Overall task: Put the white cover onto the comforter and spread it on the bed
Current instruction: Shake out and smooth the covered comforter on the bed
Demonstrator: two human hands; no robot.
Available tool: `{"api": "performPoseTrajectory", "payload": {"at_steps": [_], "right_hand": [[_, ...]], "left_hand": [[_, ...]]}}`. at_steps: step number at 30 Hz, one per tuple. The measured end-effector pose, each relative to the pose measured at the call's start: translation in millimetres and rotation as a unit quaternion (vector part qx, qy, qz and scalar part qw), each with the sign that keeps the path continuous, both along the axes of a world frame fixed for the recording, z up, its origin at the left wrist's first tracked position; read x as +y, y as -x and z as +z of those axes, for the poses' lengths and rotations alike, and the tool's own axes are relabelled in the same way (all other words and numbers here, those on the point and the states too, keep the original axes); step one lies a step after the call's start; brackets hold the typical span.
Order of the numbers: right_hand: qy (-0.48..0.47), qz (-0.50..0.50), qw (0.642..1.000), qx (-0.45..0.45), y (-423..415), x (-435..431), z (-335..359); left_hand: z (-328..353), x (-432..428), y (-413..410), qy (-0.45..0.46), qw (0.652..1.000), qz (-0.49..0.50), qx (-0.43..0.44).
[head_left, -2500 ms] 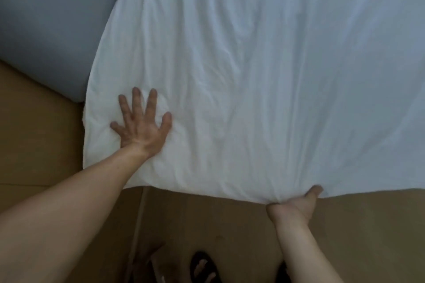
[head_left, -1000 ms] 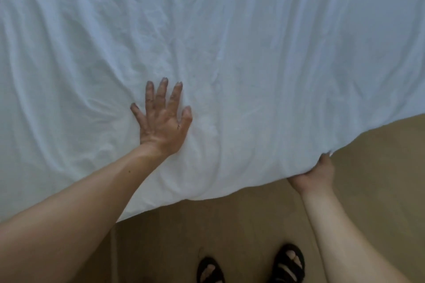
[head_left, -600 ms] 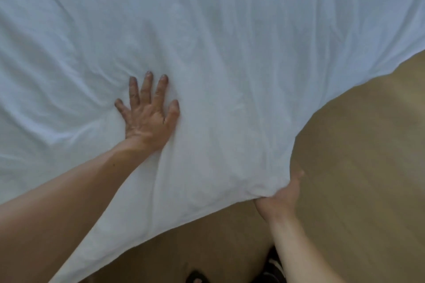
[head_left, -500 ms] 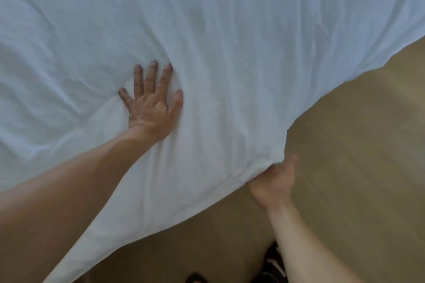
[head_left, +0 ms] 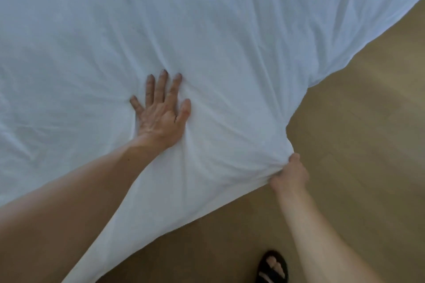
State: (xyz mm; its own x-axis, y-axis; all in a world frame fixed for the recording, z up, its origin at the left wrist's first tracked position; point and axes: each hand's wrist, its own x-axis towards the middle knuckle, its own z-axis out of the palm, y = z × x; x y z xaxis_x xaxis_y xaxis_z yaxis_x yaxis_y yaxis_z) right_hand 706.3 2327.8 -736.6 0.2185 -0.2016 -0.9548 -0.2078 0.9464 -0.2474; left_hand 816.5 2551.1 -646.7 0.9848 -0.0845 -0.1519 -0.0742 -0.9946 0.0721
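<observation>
Pressing flat on white cover (head_left: 207, 29), left hand (head_left: 161, 117) lies palm down, fingers spread, well in from cover's near edge. Right hand (head_left: 289, 174) clamps bunched edge of cover where it overhangs tan floor (head_left: 356, 133). Black sandal (head_left: 272, 267) on floor below cover's edge.

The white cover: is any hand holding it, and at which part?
The right hand grips the white cover at its near edge, where the cloth bunches. The left hand holds nothing; it presses flat on the cover.
</observation>
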Motion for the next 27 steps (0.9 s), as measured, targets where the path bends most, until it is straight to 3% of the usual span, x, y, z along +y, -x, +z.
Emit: {"api": "performPoseTrajectory", "payload": {"at_steps": [2,7,11,13,15,16,17,18,19,21,25,27], "right_hand": [[0.090,-0.031,0.994,0.051,16,-11,-6],[0.154,0.036,0.983,0.094,21,3,2],[0.186,0.067,0.970,0.145,18,0,1],[0.164,0.088,0.968,0.166,13,-3,2],[0.230,0.286,0.901,0.230,13,-1,-8],[0.241,0.290,0.898,0.225,11,2,-14],[0.241,0.223,0.927,0.183,6,10,-18],[0.287,0.211,0.921,0.158,1,29,-6],[0.338,0.242,0.899,0.141,-3,54,16],[0.483,0.310,0.817,0.052,-9,104,45],[0.617,0.475,0.613,-0.132,2,217,82],[0.644,0.563,0.483,-0.189,14,267,92]], "left_hand": [[1,-2,1,-0.015,1.000,-0.004,0.006],[4,19,6,-0.024,1.000,0.003,0.016],[7,56,58,0.030,0.999,-0.041,-0.004],[7,97,86,0.024,1.000,0.002,0.005],[12,146,106,0.005,0.997,0.081,0.015],[16,171,114,-0.002,0.992,0.123,0.021],[20,194,123,-0.007,0.986,0.163,0.029],[25,216,131,-0.011,0.980,0.198,0.035],[28,235,140,-0.013,0.974,0.223,0.042],[32,267,159,-0.014,0.968,0.244,0.057],[34,319,204,0.016,0.967,0.249,0.057],[32,349,228,0.030,0.961,0.272,0.046]]}}
